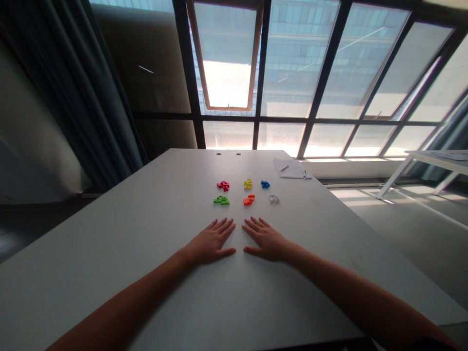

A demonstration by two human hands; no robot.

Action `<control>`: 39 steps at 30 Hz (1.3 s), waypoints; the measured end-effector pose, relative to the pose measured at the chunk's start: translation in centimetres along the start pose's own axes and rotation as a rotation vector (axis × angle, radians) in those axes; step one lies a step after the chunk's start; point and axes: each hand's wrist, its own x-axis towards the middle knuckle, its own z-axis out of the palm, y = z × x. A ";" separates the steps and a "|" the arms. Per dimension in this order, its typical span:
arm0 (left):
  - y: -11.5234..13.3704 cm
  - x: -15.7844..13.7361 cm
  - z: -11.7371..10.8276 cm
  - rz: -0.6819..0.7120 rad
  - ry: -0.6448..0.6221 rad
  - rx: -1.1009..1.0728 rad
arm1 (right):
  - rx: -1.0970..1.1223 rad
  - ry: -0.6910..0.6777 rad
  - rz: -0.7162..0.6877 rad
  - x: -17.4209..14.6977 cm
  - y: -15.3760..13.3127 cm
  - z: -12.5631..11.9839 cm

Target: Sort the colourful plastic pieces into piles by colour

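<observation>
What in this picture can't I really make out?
All in the head view:
Palms of the left hand and right hand: face down, hidden by the hands themselves.
Any writing on the paper: too small.
How the green pieces and clear pieces fit together: too small.
The side table: cut off by the right edge.

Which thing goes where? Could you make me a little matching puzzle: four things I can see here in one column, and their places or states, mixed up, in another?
Column one
1. green pieces
2. blue pieces
3. white paper
4. left hand

Column two
A. right end of the far row
B. palm down, nothing in its grip
C. left end of the near row
D. toward the far end of the table, along its right side

Right pairs: 1-C, 2-A, 3-D, 4-B
</observation>
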 end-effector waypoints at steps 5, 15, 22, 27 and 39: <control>-0.1 0.1 0.1 -0.002 0.000 -0.010 | -0.002 -0.006 0.006 0.0 -0.2 -0.2; 0.5 -0.1 -0.7 0.056 0.186 -0.067 | -0.011 0.081 -0.041 0.1 0.2 0.6; -0.9 0.2 -2.4 0.060 0.420 -0.053 | -0.002 0.424 -0.174 0.7 3.3 1.3; -5.1 1.0 -3.0 -0.052 0.478 0.014 | -0.073 0.688 -0.094 2.0 10.4 -0.7; -12.6 7.6 0.5 -0.346 0.389 -0.030 | -0.085 0.448 0.488 7.7 18.0 -3.5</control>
